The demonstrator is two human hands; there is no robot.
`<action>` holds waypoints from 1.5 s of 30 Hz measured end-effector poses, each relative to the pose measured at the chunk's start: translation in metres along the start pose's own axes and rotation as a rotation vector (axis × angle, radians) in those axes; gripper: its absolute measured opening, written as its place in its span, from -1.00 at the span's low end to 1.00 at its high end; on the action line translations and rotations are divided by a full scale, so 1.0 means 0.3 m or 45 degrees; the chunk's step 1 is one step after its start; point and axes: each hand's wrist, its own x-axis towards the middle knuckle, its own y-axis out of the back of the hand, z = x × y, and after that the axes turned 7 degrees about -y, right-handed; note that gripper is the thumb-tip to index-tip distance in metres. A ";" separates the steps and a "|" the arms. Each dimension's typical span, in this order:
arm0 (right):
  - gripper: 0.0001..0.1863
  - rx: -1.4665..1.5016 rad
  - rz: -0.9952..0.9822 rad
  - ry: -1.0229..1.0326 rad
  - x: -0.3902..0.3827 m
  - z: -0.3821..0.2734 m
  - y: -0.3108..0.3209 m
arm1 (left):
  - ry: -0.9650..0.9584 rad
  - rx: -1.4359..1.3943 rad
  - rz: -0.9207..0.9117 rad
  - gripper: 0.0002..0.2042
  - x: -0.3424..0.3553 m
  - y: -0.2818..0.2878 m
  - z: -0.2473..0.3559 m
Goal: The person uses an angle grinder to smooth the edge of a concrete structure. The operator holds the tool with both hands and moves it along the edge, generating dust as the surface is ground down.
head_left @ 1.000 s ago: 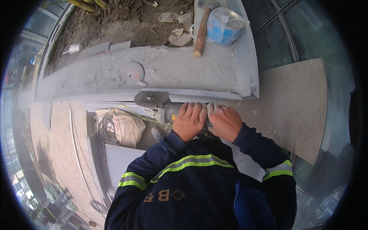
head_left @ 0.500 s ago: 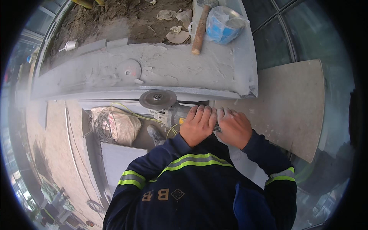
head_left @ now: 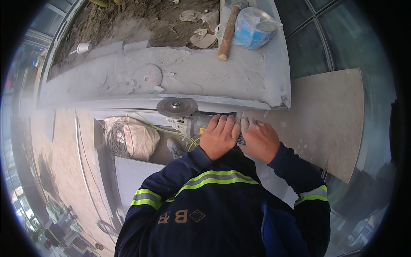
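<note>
Both hands grip a grey angle grinder (head_left: pixel 195 125) below the planter's front edge. My left hand (head_left: pixel 220 136) wraps over its body, fingers curled; my right hand (head_left: pixel 262 139) holds the rear, just beside the left. The grinder's cutting disc (head_left: pixel 167 108) lies nearly flat against the front strip (head_left: pixel 227 100) of the mortar-coated ledge (head_left: pixel 205 70). A pale haze of dust hangs along the ledge to the left. A loose disc (head_left: pixel 154 75) rests on the mortar. A yellow cable (head_left: pixel 145 121) runs below the tool, near my foot (head_left: pixel 174 149).
A hammer (head_left: pixel 227 34) and bagged blue bucket (head_left: pixel 254 32) sit on the ledge beside soil (head_left: pixel 124 21) and a white cup (head_left: pixel 84 47). A crumpled sack (head_left: pixel 141 141), wire coil and pale panels lie below. A board (head_left: pixel 325 120) and glass panels are on the right.
Over the last second the grinder and both my hands shifted a little rightward; the hands also dipped slightly, then rose a touch. The dust haze on the left has grown.
</note>
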 end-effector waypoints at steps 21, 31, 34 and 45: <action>-0.60 0.049 0.010 -0.046 -0.045 0.019 0.029 | -0.032 -0.024 -0.012 -0.63 0.029 0.003 0.048; -0.65 -0.009 0.019 0.009 0.093 0.006 -0.077 | 0.010 0.014 -0.067 -0.62 -0.030 -0.052 -0.086; -0.62 0.004 0.038 0.009 0.058 0.008 -0.044 | 0.011 -0.001 -0.023 -0.59 -0.019 -0.028 -0.042; -0.50 -0.029 0.004 -0.023 0.022 0.028 -0.038 | 0.014 0.043 0.040 -0.62 -0.003 -0.051 0.001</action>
